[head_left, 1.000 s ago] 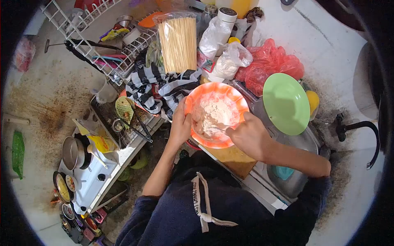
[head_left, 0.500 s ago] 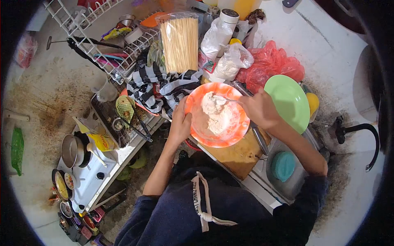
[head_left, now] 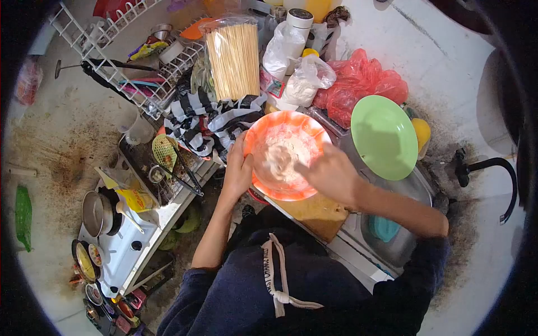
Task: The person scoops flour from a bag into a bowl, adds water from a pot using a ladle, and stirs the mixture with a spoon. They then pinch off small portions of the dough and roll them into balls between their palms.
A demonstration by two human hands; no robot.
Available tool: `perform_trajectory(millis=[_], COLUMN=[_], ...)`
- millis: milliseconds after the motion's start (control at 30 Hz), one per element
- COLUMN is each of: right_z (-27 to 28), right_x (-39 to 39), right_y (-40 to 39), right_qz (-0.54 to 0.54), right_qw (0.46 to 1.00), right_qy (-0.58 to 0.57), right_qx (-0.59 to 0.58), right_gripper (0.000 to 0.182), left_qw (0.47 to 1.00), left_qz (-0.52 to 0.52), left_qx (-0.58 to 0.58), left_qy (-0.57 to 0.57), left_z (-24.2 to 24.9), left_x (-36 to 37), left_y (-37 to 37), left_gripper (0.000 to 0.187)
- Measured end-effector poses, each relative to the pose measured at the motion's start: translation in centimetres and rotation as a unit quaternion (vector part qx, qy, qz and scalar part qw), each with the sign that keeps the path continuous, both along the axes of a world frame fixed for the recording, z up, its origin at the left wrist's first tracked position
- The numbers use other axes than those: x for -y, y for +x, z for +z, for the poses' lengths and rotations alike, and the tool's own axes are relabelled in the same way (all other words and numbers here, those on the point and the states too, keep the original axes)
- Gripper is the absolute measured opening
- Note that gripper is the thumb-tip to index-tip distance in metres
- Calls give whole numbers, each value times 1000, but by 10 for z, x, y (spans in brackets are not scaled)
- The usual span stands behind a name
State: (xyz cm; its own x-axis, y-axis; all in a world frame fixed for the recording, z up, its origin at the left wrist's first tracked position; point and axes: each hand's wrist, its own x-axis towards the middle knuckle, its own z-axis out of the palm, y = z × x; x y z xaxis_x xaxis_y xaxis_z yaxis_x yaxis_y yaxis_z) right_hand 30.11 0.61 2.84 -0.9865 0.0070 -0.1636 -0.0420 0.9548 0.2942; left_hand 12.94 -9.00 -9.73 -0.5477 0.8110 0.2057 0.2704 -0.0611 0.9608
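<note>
Over the wooden board (head_left: 314, 215) at the tabletop's front edge, the left hand (head_left: 238, 168) has its grip clamped on the orange bowl's (head_left: 263, 134) rim, while the right hand (head_left: 330, 176) dips in, fingers curled in the pale dough (head_left: 280, 151), right beside the green plate (head_left: 384, 137).

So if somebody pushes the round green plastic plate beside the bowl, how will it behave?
The round green plastic plate looks thin and light, so it would probably slide easily. It appears tilted over the sink edge, so a push might tip it in. Being plastic, it likely would not break.
</note>
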Motion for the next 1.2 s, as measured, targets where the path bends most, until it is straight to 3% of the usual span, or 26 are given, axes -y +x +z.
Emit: perform_trajectory(millis=[200, 333, 600, 700, 833, 900, 1033, 1100, 1200], right_z=[-5, 9, 29, 8, 3, 18, 53, 60, 64], right_x=[-45, -12, 11, -22, -1, 15, 17, 11, 5], right_y=[-9, 16, 8, -5, 14, 19, 11, 11, 13], right_qz=[-141, -75, -65, -159, -88, -74, -97, -110, -147], right_qw=[988, 985, 998, 986, 992, 996, 987, 992, 985], right_qy=[58, 149, -26, 35, 89, -15, -73, -57, -88], right_qx=[-37, 35, -6, 46, -33, 37, 109, 11, -27], right_gripper=[14, 14, 11, 8, 7, 7, 7, 6, 9], left_qw=[999, 999, 999, 999, 998, 998, 998, 998, 999], left_qz=[10, 23, 19, 16, 19, 3, 2, -4, 3], left_qx=[28, 35, 25, 37, 49, 64, 66, 54, 30], left_qy=[12, 14, 7, 5, 19, 12, 3, -8, -22], left_z=[-15, -18, -12, -9, -11, -13, -10, -12, -13], left_x=[0, -1, -2, -1, -2, -4, -4, -3, -2], left_y=[-1, 0, 1, 2, 1, -1, 0, -1, 0], left_gripper=[47, 47, 47, 47, 46, 46, 47, 48, 49])
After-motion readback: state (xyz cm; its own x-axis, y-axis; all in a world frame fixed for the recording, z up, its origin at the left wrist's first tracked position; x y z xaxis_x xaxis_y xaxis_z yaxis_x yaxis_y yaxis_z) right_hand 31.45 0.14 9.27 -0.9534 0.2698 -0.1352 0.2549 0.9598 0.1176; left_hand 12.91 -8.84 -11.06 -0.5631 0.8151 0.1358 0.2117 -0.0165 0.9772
